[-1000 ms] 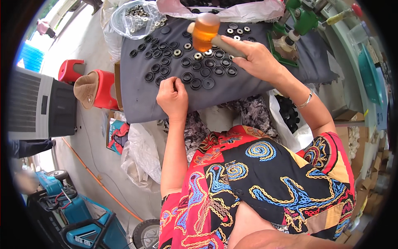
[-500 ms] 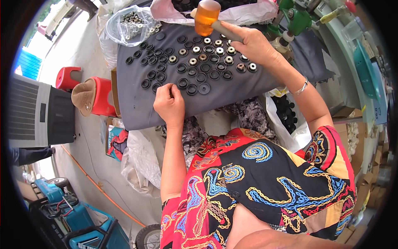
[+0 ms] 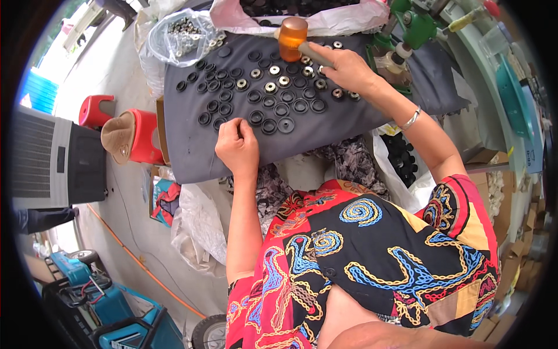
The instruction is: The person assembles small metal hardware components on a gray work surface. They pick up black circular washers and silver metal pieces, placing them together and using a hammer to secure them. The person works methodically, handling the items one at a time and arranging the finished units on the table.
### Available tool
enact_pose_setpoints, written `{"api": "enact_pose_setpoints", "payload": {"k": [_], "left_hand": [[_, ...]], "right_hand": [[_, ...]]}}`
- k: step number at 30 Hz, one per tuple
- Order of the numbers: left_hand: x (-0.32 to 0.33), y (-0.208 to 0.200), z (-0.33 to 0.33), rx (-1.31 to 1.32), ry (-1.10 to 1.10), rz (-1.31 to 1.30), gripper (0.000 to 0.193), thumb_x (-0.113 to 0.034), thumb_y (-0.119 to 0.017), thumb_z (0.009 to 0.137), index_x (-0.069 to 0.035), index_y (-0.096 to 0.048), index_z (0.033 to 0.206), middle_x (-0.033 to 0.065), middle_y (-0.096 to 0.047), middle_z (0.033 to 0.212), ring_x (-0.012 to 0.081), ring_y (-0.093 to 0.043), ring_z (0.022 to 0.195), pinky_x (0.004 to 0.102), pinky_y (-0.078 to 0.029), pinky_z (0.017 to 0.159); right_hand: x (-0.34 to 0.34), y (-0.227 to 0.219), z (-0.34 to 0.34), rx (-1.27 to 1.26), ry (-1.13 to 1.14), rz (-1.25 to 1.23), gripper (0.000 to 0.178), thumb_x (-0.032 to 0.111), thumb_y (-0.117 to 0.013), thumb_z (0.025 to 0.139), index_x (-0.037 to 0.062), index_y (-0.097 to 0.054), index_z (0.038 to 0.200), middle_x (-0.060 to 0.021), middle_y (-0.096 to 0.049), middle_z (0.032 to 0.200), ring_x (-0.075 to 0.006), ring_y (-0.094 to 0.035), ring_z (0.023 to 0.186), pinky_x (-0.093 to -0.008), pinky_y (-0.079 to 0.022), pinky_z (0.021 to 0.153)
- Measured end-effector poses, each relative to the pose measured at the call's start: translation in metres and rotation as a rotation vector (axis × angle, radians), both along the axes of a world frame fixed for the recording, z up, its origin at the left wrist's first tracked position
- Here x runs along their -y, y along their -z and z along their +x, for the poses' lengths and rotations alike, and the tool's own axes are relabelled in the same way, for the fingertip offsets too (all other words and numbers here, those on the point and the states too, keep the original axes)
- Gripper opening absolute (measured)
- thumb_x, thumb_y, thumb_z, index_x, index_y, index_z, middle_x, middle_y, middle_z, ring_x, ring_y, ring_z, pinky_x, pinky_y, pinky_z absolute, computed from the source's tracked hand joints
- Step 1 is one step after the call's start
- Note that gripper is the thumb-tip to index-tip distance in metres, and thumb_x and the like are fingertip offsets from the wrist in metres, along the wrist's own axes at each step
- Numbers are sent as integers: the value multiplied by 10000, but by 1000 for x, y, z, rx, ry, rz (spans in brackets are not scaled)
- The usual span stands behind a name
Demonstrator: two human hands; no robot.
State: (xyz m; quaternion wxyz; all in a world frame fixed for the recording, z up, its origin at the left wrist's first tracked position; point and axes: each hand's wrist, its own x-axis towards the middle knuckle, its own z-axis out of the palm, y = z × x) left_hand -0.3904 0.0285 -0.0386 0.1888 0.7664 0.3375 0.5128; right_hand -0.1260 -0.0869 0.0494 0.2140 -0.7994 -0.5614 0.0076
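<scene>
My right hand [image 3: 350, 71] grips the handle of a mallet [image 3: 293, 42] with an amber, see-through head. The mallet head is over the far rows of parts and hides some of them; whether it touches one I cannot tell. Many round black rings [image 3: 268, 126] lie spread on the grey cloth [image 3: 192, 154], and several of them have silver metal discs [image 3: 270, 88] in their centres. My left hand [image 3: 238, 145] is closed at the near edge of the rings, next to a black ring. Whatever its fingers may hold is hidden.
At the far left of the table sits a clear bag [image 3: 185, 36] of small metal pieces. A pale sack [image 3: 325, 18] of black parts lies beyond the rings. A green hand press [image 3: 419, 29] stands at right, with a white bag [image 3: 418, 195] of black pieces below it.
The mallet and my right hand have come down slightly, nearer to the rings, and the mallet head has shifted a little right. My left hand stays in place.
</scene>
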Motion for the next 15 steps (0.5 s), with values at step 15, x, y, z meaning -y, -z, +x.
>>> {"api": "enact_pose_setpoints", "payload": {"k": [15], "left_hand": [[0,1,-2,-64,6,-57,29,-30,-655,829,-4,-658,819,92,-638,743,196,-596,598,308,-472,572]], "right_hand": [[30,-7,4,-77,-15,38,628,94,-588,783,177,-490,1398,-199,-673,1048,-376,-652,940,-459,-521,847]]}}
